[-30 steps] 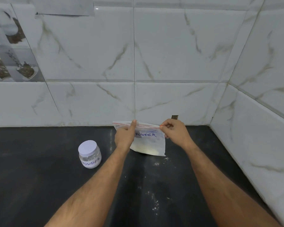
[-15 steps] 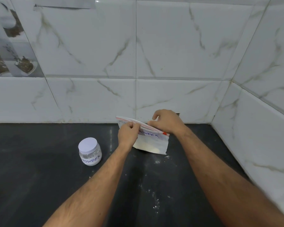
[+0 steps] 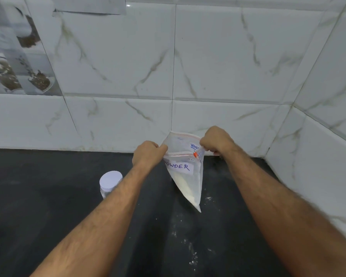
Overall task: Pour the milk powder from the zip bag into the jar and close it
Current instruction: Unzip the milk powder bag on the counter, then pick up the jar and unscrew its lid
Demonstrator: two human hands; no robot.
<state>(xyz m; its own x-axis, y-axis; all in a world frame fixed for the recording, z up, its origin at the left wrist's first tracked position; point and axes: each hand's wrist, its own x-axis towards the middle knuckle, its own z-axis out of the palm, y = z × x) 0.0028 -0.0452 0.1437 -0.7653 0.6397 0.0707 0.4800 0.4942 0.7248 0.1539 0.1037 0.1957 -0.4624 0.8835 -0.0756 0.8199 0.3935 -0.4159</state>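
Observation:
A clear zip bag [image 3: 185, 176] with a white label reading "POWDER" hangs above the black counter, tilted so one corner points down. White powder lies in its lower part. Its mouth is pulled apart, and an orange slider sits at the right end of the zip. My left hand [image 3: 148, 155] pinches the near left edge of the mouth. The far right edge is gripped by my right hand [image 3: 216, 141]. A small clear jar [image 3: 110, 181] with a white lid on stands on the counter to the left, partly hidden behind my left forearm.
The black counter [image 3: 38, 206] runs to a tiled wall at the back and another tiled wall [image 3: 318, 166] on the right, forming a corner. Spilled white powder specks [image 3: 190, 248] lie on the counter below the bag.
The bag has been lifted off the counter and tilted corner-down. My hands have drawn apart and the bag's mouth has gone from shut to open.

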